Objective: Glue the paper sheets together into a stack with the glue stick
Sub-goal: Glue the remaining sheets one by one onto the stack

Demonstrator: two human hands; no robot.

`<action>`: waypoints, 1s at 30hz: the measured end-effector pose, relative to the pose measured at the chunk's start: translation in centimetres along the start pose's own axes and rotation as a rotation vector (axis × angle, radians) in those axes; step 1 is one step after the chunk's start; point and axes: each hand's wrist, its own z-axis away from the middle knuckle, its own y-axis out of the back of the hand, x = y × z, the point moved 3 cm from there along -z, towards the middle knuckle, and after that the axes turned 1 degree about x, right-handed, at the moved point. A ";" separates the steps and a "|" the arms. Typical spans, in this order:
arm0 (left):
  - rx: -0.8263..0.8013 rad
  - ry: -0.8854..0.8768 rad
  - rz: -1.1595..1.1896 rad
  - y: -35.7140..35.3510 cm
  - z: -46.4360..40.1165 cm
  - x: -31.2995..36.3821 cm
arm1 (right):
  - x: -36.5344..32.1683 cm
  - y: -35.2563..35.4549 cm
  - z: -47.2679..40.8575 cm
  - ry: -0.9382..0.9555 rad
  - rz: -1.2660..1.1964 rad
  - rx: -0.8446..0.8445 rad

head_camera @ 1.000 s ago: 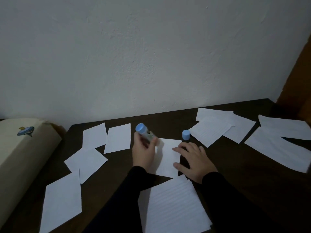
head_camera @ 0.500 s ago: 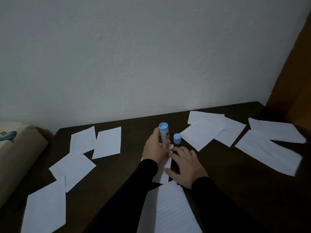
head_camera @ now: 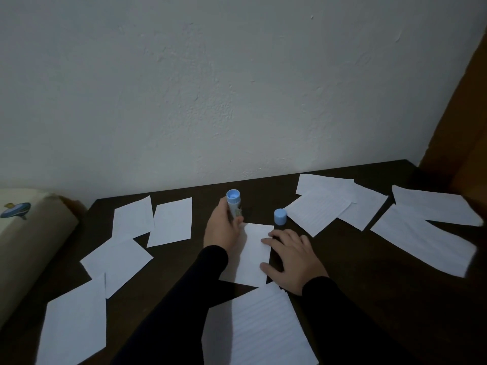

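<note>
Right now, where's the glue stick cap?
In the head view the blue cap stands upright on the dark table, right of centre, just beyond the right hand, between the small sheet being held and the lined sheet.

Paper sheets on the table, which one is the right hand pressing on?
The small blank sheet between the two hands: the right hand rests flat on its right edge. Every other sheet lies untouched.

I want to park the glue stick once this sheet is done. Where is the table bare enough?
Bare wood lies right of the right hand, below the lined sheets and left of the long sheet. A smaller strip runs along the wall between the glue stick and cap. The left side is crowded with small sheets.
</note>
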 end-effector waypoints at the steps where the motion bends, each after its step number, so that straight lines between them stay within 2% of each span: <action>1: 0.036 0.016 0.031 0.4 0.0 -0.2 | 0.0 0.0 0.0 -0.002 0.001 0.001; 5: 0.300 0.134 0.374 3.4 1.0 -0.8 | 0.0 0.0 0.0 -0.003 -0.003 0.001; 7: 0.362 0.147 0.399 4.8 1.4 -1.3 | 0.0 0.0 0.1 0.003 -0.002 0.010; 13: 0.169 0.157 0.487 6.4 4.2 -3.5 | 0.0 0.1 0.3 0.034 -0.025 0.084; 17: 0.243 0.218 0.467 6.6 5.7 -5.3 | 0.0 0.3 0.9 0.053 -0.067 0.170; 21: 0.310 0.188 0.321 6.3 6.9 -6.1 | -0.4 0.3 0.7 0.121 -0.088 0.020; 24: 0.272 0.177 0.255 6.0 7.1 -6.4 | -0.6 0.3 0.6 0.104 -0.048 -0.048; 28: 0.241 0.185 0.227 5.9 7.1 -6.3 | -0.7 0.6 0.7 0.060 -0.005 0.015; 30: 0.286 0.181 0.256 6.1 7.2 -6.3 | -0.6 0.6 0.7 0.042 0.035 0.042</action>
